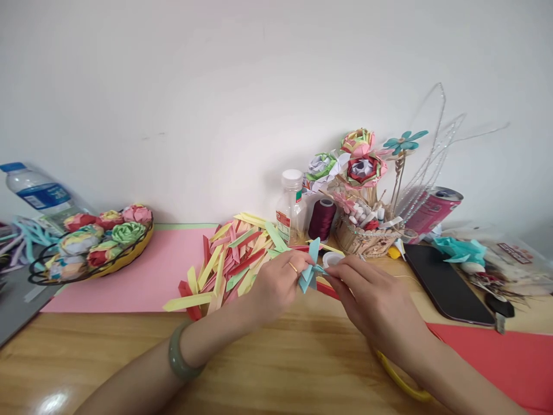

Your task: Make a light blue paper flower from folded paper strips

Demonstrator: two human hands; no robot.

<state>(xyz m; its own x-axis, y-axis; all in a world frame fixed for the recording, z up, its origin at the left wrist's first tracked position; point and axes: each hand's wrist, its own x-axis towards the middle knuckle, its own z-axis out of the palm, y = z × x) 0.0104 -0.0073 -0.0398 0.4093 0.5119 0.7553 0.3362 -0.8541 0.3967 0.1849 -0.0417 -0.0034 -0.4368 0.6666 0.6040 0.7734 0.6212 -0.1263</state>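
Note:
A small bundle of folded light-blue paper (pixel 307 278) is held up between my two hands, just above the table. My left hand (pixel 279 282) pinches it from the left; a ring and a green bangle show on that arm. From the right, the closed fingertips of my right hand (pixel 380 297) grip the bundle's other side. Behind the left hand lies a heap of folded paper strips (pixel 233 253) in yellow, pink, red and green. A white round lid or spool (pixel 332 259) shows just behind the right fingertips.
On the left, a basket of paper flowers (pixel 113 262) rests on pink paper (pixel 173 265). A clear bottle (pixel 290 210), dark red thread spool (pixel 322 219) and flower-filled woven basket (pixel 367 239) stand at the back. Right are a phone (pixel 447 285), red paper (pixel 505 360) and yellow handle (pixel 401 383).

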